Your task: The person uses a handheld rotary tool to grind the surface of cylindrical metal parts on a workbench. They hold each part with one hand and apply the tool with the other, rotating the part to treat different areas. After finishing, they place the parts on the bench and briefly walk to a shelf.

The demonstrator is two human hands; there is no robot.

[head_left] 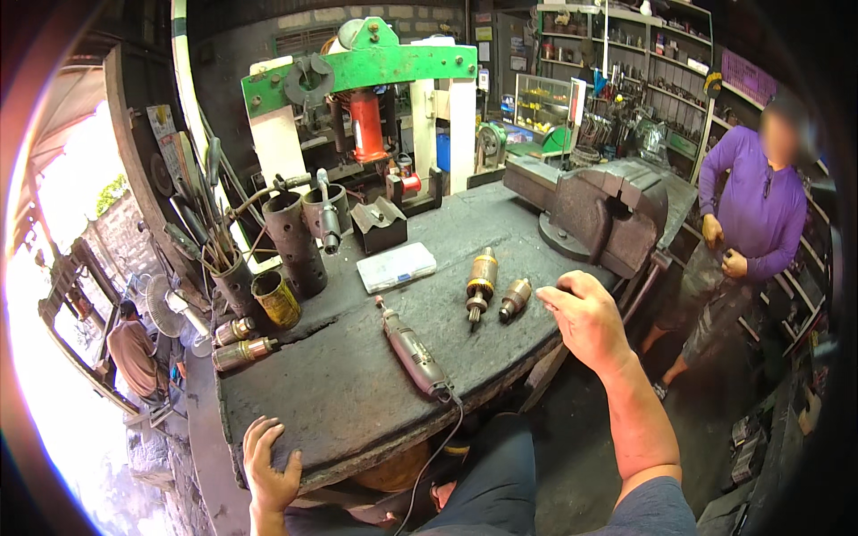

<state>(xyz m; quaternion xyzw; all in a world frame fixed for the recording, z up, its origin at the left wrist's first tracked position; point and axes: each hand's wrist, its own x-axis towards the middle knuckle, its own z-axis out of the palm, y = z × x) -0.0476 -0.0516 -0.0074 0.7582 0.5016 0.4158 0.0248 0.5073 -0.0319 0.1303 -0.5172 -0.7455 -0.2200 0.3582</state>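
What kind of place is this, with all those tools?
It looks like a repair workshop, probably for machines. There's a big metal vise on the dark workbench, a corded rotary tool lying there, and a green-topped press behind.

1. The left hand [271, 466] rests, fingers apart, at the near left corner of the dark bench [331, 384].
2. The right hand [587, 322] is raised by the bench's right edge, fingers curled; whether it holds anything is unclear.
3. Near it, 1 small metal part [515, 299] lies beside 1 copper-coloured armature [483, 271].
4. A rotary tool [416, 357] lies mid-bench, its cord [458, 420] hanging over the front edge.
5. Behind sit a whitish flat case [396, 267] and a heavy vise [608, 214].
6. 1 person in purple [755, 196] stands at right.
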